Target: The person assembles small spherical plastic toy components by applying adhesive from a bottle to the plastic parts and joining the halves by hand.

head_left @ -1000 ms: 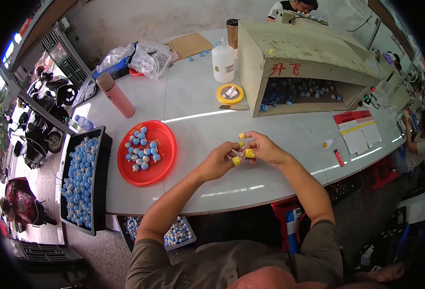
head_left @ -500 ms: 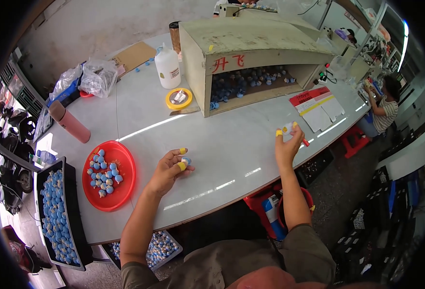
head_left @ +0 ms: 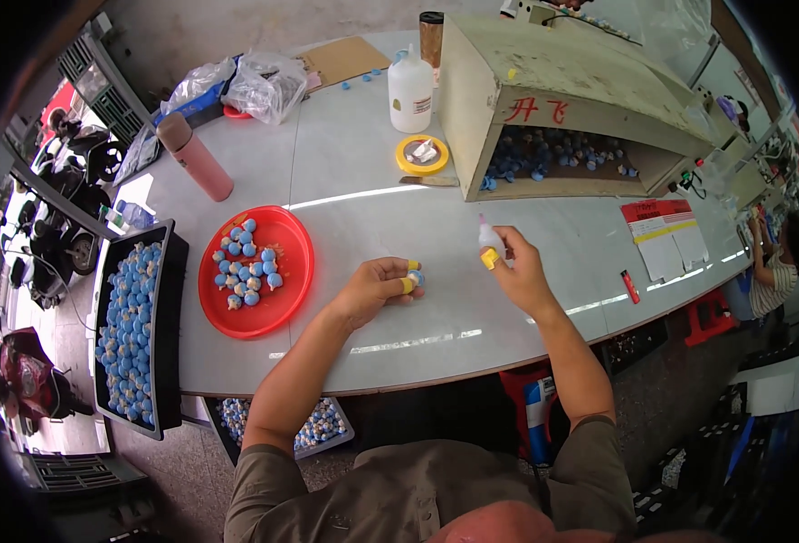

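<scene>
My left hand [head_left: 368, 291] is closed, pinching a small blue ball-shaped piece [head_left: 417, 278] between fingers wrapped in yellow tape. In my right hand [head_left: 524, 276], also with yellow tape on a digit, is a small white squeeze bottle [head_left: 490, 238] with its thin pink nozzle pointing up. Both hands are over the grey table [head_left: 363, 235], a short way apart. Left of my left hand lies a round red plate [head_left: 302, 271] holding several blue balls [head_left: 244, 276] with beige parts.
A black crate [head_left: 171, 317] full of blue pieces stands at the table's left end. Farther back are a pink flask [head_left: 196, 158], a white bottle [head_left: 409, 95], a yellow tape roll [head_left: 422, 167] and an open-fronted box [head_left: 499, 100]. A red lighter [head_left: 630, 287] lies at right.
The view has swung, so the table things appear farther right. My right hand has come nearer my left, and the squeeze bottle's nozzle now shows pointing up. My left hand still pinches the blue piece.
</scene>
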`<control>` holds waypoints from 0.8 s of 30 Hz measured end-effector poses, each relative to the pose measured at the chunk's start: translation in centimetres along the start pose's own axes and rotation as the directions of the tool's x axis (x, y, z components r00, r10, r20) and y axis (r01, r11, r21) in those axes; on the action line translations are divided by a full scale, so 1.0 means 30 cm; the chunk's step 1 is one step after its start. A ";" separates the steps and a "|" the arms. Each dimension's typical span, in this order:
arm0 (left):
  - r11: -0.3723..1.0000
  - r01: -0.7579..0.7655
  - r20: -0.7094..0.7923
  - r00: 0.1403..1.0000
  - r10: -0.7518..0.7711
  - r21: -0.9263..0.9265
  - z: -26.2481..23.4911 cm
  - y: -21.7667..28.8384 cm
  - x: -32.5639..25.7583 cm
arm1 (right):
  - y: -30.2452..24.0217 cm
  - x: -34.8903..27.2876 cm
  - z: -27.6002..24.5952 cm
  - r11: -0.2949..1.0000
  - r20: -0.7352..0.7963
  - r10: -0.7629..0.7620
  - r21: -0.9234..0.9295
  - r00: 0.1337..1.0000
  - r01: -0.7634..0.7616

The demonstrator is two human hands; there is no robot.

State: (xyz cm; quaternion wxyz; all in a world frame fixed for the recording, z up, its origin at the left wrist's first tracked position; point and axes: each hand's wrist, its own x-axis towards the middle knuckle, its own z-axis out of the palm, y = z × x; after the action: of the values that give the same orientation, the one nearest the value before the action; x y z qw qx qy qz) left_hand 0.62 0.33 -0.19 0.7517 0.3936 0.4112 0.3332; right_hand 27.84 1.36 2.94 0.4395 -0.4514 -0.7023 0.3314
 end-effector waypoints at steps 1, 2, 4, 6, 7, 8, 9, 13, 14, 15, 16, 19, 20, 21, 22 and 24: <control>1.000 -0.003 -0.014 1.000 0.003 -0.005 -0.005 0.003 -0.003 | -0.044 0.008 0.050 1.000 0.013 -0.004 0.007 1.000 0.004; 1.000 0.000 -0.016 1.000 0.000 0.015 -0.009 0.005 -0.007 | -0.085 0.011 0.098 0.999 0.067 -0.037 -0.010 0.997 0.038; 1.000 0.003 -0.019 1.000 -0.002 0.026 -0.013 0.007 -0.011 | -0.105 0.002 0.152 0.997 0.129 -0.068 -0.029 0.989 0.072; 1.000 -0.003 -0.005 1.000 0.003 0.015 -0.009 0.006 -0.010 | -0.081 -0.017 0.181 0.991 0.128 -0.085 0.111 0.988 0.071; 1.000 -0.002 -0.006 1.000 0.002 0.008 -0.008 0.009 -0.012 | -0.060 -0.029 0.190 0.992 0.134 -0.082 0.109 0.988 0.067; 1.000 0.000 0.006 1.000 0.000 0.023 -0.004 0.015 -0.014 | -0.039 -0.041 0.196 0.982 0.086 -0.085 0.178 0.993 0.069; 0.999 0.002 0.020 1.000 -0.003 0.039 -0.001 0.020 -0.014 | -0.021 -0.049 0.200 0.967 0.035 -0.083 0.245 0.996 0.072; 0.998 0.010 0.012 1.000 -0.011 0.056 -0.003 0.017 -0.018 | -0.012 -0.051 0.211 0.953 -0.028 -0.298 0.053 0.954 0.299; 0.999 -0.004 0.026 1.000 0.003 0.045 -0.007 0.010 -0.014 | -0.009 -0.049 0.211 0.954 -0.024 -0.296 0.053 0.955 0.297; 0.999 -0.019 0.040 0.999 0.018 0.034 -0.010 0.006 -0.011 | -0.007 -0.047 0.211 0.938 -0.026 -0.347 0.014 0.937 0.348; 0.999 -0.017 0.039 0.999 0.015 0.031 -0.009 0.003 -0.009 | -0.003 -0.047 0.213 0.918 -0.027 -0.396 -0.024 0.918 0.396; 1.000 -0.007 0.057 0.998 0.006 0.024 0.001 0.006 -0.008 | 0.008 -0.046 0.213 0.911 -0.012 -0.410 -0.046 0.912 0.409; 1.000 -0.005 0.050 0.999 0.004 0.028 0.003 0.008 -0.011 | 0.006 -0.045 0.215 0.912 -0.011 -0.408 -0.045 0.913 0.407; 0.999 -0.003 0.042 0.999 0.002 0.032 0.003 0.009 -0.012 | 0.000 -0.044 0.217 0.913 -0.019 -0.406 -0.041 0.914 0.405; 1.000 -0.002 0.043 0.999 0.000 0.031 0.002 0.006 -0.011 | -0.004 -0.042 0.218 0.914 -0.027 -0.404 -0.038 0.914 0.403; 0.999 -0.007 0.048 0.999 0.005 0.038 -0.002 0.001 -0.008 | -0.001 -0.042 0.221 0.915 -0.027 -0.404 -0.032 0.915 0.403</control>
State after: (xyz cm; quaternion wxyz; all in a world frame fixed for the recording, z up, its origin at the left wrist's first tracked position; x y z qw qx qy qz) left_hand 0.45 0.17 -0.10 0.7526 0.4171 0.3982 0.3180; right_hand 22.02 -0.28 -0.05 0.5039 -0.3081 -0.7772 0.2172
